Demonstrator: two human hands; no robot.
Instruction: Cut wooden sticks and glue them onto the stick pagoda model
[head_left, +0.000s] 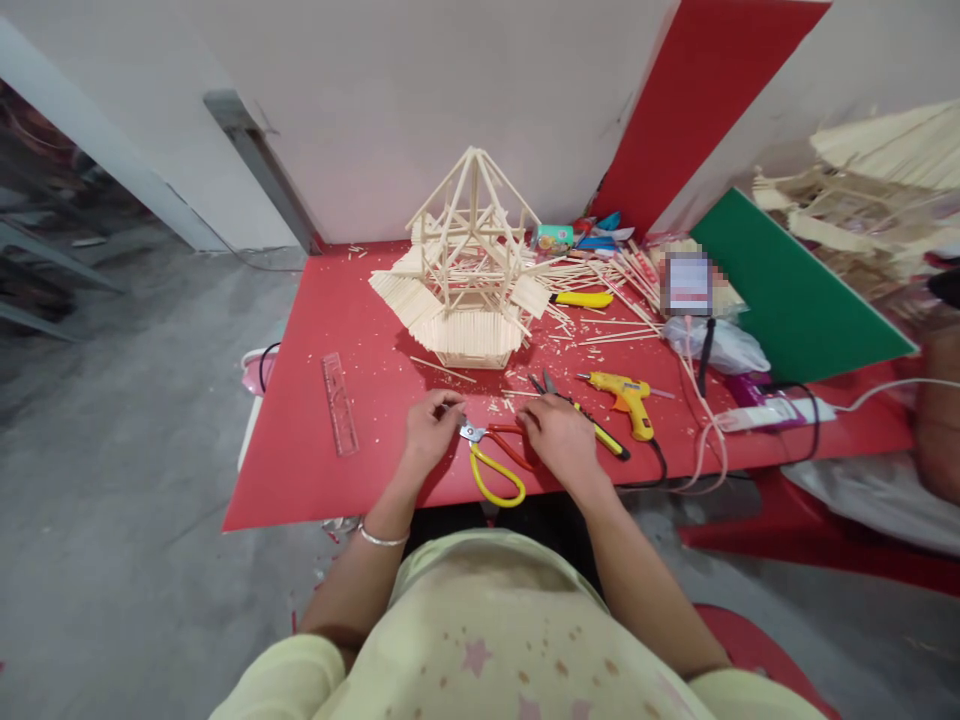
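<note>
One left hand (433, 430), one right hand (562, 438) flanking scissors (472, 433).
Stick model (466, 335) beyond scissors; each hand's grip, together or apart, unclear.

You are wearing a pale yellow shirt (427, 650) patterned with pinkish stars and brown spots; your scissors (472, 432) are showing one yellow handle and one red; your table (285, 490) is showing red, the glue gun (636, 402) yellow, the stick model (471, 333) pale cream.

Soft, even light; faint shadow under stick model (474, 335); edges stretched, blurry; patch (690, 283) pixelated.
</note>
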